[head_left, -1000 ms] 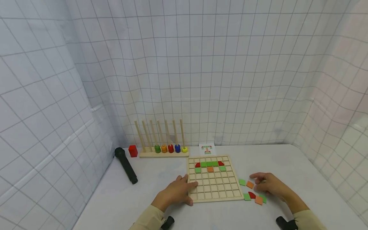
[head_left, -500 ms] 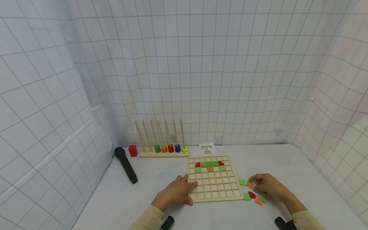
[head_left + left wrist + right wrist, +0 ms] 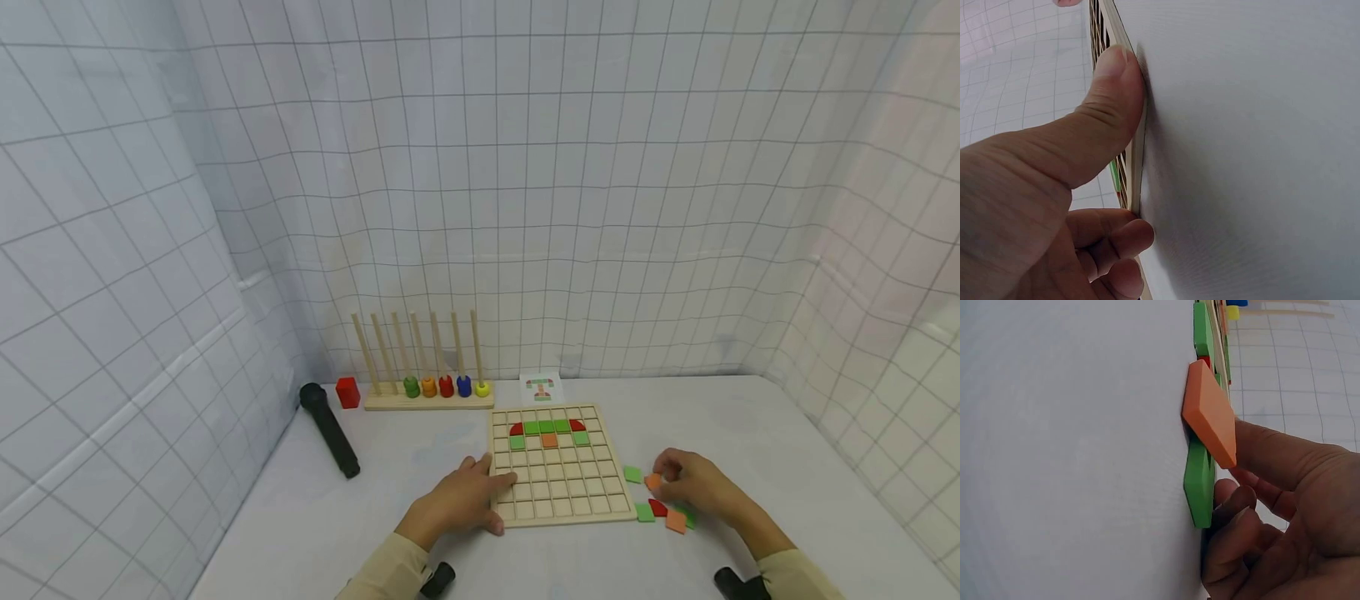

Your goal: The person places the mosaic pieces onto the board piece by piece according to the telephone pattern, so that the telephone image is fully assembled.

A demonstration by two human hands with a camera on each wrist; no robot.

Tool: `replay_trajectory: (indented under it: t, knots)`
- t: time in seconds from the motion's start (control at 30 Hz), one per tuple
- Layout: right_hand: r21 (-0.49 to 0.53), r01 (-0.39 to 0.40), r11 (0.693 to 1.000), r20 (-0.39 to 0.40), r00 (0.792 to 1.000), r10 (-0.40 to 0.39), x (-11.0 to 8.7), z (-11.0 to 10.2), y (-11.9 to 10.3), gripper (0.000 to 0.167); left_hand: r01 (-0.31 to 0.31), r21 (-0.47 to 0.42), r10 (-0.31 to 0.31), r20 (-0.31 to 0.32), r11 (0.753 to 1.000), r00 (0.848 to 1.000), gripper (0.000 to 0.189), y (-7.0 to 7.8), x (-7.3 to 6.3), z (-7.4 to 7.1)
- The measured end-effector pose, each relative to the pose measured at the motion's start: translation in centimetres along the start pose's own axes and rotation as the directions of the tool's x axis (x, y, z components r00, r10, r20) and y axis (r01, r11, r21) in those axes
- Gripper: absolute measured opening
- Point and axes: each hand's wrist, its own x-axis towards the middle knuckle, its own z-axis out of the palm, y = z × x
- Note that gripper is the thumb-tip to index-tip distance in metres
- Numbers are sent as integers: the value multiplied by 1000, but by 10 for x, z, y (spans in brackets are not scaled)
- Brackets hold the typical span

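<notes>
My left hand [image 3: 461, 500] rests at the near left corner of the wooden grid board [image 3: 558, 485]. One finger lies over its surface, and the thumb [image 3: 1116, 81] presses at the edge. Red, green and orange tiles sit in the board's upper rows. To the board's right, my right hand [image 3: 697, 483] pinches an orange tile [image 3: 653, 482] between thumb and fingertips. Beside that hand lie green tiles [image 3: 644, 512], a red rounded tile [image 3: 657, 507] and another orange tile [image 3: 676, 522]. In the right wrist view this second orange tile [image 3: 1210, 412] leans on a green tile [image 3: 1199, 484] and hides the thumb tip.
Behind the board lies a pattern card [image 3: 541, 389]. At the back left are a peg stand [image 3: 429, 402] with coloured beads, a red block [image 3: 348, 392] and a black microphone [image 3: 330, 431]. Gridded white cloth [image 3: 525, 208] walls the table.
The right hand's fingers have closed on the orange tile, which has shifted slightly. The left hand and the board have stayed in place.
</notes>
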Motion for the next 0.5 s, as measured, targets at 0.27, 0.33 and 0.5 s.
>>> replay_trajectory:
  t: [0.27, 0.33, 0.5]
  knots:
    - [260, -66, 963, -9, 997, 71, 2, -7, 9, 28, 9, -9, -9, 12, 1000, 1000, 80, 0, -1, -1]
    - [320, -75, 944, -20, 996, 86, 2, -8, 8, 35, 10, -9, -10, 14, 1000, 1000, 80, 0, 0, -1]
    - [413, -56, 909, -25, 997, 73, 1, -15, 4, 44, 5, -3, -5, 11, 1000, 1000, 81, 0, -1, -1]
